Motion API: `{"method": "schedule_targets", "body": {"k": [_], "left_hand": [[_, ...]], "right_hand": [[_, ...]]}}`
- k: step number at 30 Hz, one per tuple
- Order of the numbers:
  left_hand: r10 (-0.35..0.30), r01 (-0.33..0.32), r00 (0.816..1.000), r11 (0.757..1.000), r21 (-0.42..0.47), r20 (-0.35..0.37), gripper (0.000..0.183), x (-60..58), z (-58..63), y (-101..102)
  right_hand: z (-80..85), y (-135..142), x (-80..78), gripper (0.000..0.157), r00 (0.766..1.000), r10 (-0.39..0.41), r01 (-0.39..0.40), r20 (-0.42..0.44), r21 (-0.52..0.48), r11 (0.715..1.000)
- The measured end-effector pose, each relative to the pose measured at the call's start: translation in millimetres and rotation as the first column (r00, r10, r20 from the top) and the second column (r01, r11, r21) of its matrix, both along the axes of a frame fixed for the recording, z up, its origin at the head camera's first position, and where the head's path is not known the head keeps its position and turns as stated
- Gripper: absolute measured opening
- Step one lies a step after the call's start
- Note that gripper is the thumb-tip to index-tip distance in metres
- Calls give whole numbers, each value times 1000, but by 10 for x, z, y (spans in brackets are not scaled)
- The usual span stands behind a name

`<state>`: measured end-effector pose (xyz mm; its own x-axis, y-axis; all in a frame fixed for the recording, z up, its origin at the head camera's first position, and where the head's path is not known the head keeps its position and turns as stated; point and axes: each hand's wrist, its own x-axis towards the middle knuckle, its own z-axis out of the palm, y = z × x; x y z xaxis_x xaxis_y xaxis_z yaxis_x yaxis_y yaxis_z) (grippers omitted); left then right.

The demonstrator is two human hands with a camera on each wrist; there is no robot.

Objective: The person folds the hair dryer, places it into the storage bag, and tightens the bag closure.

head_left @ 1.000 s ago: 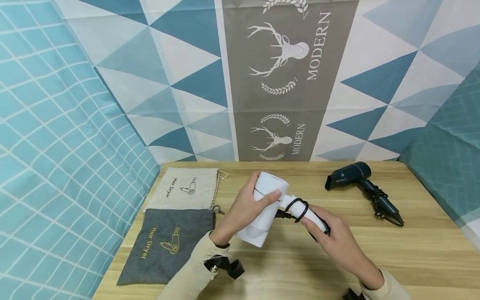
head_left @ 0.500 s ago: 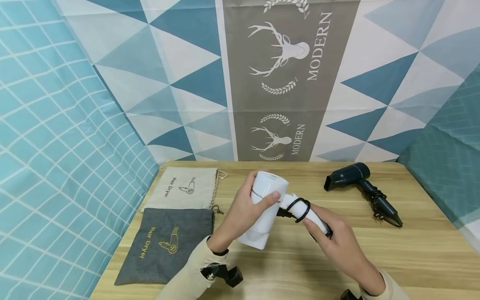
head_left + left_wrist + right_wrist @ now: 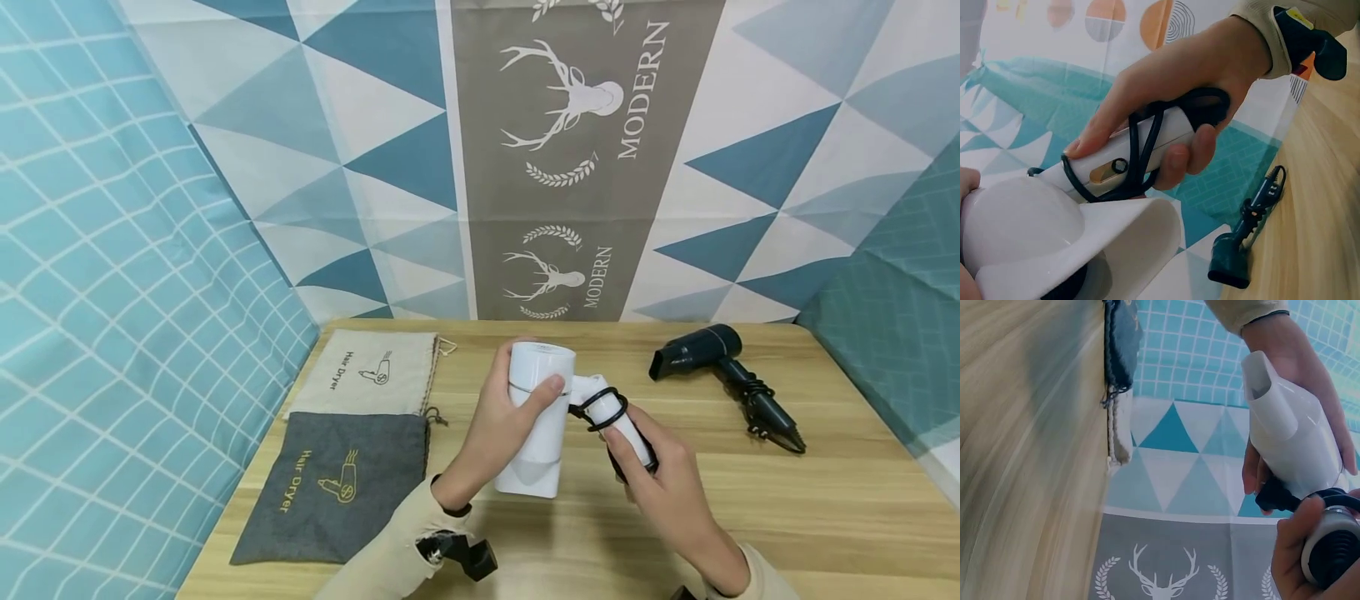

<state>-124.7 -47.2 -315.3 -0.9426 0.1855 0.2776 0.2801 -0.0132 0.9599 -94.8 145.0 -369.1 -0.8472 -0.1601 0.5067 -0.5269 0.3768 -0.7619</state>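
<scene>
White dryer (image 3: 542, 429): left grip (image 3: 498, 433) curled round barrel (image 3: 534, 450), right grip (image 3: 666, 475) round cord-bound handle (image 3: 628, 440). Left of white dryer: grey pouch (image 3: 337, 492), cream pouch (image 3: 363, 375); right: black dryer (image 3: 705, 348).

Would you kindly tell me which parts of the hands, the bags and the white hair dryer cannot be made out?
White hair dryer's handle, head view: partly covered by the right hand.
Left hand, left wrist view: mostly cut off by the left edge.
Grey bag, right wrist view: cut off by the top edge.
</scene>
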Motion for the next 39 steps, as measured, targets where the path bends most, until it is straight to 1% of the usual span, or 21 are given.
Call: {"method": "schedule_targets", "body": {"k": [2,4,6,8,11,14,16,17,19,21,23,25,26,27,28,31,33,34,36,37,39], "left_hand": [[-6,6,1000,1000,1,-3,49,2,0,-6],[-12,12,1000,1000,1,-7,50,4,5,-13],[-17,17,1000,1000,-2,-12,50,12,15,-18],[-25,25,1000,1000,-13,-15,51,27,17,-23],[-34,34,999,999,-38,-2,51,51,1,-40],[-73,73,997,995,-64,9,52,60,-22,-84],[-114,114,993,991,-73,-7,54,54,-23,-133],[-140,139,990,988,-63,-25,55,50,-19,-162],[-191,190,978,982,-25,-82,57,42,-4,-224],[-233,238,959,971,16,-159,58,42,18,-277],[-284,309,932,947,84,-226,54,50,35,-301],[-312,356,909,926,126,-276,47,66,49,-305],[-316,366,904,920,141,-287,42,81,61,-306],[-318,375,900,914,157,-297,39,91,71,-307],[-307,368,902,915,167,-303,36,99,84,-311],[-255,311,914,940,140,-315,33,115,137,-338],[-237,290,916,949,124,-324,34,121,160,-358],[-230,281,917,953,117,-326,34,126,167,-369],[-225,278,914,953,117,-338,33,133,161,-383],[-222,277,914,953,121,-341,32,136,155,-386],[-218,277,914,951,135,-341,30,143,134,-387]], "right_hand": [[21,17,14,10,996,42,-39,78,-32,999],[37,36,17,13,986,83,-75,143,-59,995],[41,50,12,17,975,110,-95,192,-89,991],[35,51,7,21,964,147,-121,221,-128,984],[4,51,14,27,934,238,-181,267,-221,958],[-16,57,33,27,905,309,-230,293,-275,933],[-13,66,47,26,906,316,-242,281,-270,932],[-8,74,51,26,909,316,-247,272,-260,934],[4,81,63,27,910,330,-271,250,-245,931],[11,78,76,29,900,369,-312,231,-248,917],[9,60,89,31,882,417,-358,218,-262,896],[0,24,108,32,872,446,-388,201,-271,881],[-5,3,115,32,870,453,-398,193,-268,878],[-5,-17,121,32,876,441,-390,197,-249,886],[-3,-36,118,31,884,419,-376,209,-216,901],[30,-71,71,28,900,365,-351,236,-103,931],[76,-88,22,25,897,351,-349,268,-58,935],[97,-100,-3,23,889,366,-364,275,-59,929],[130,-129,-44,22,848,453,-431,276,-139,892],[140,-145,-51,22,826,490,-455,277,-184,871],[148,-171,-37,25,792,550,-486,266,-271,831]]}}
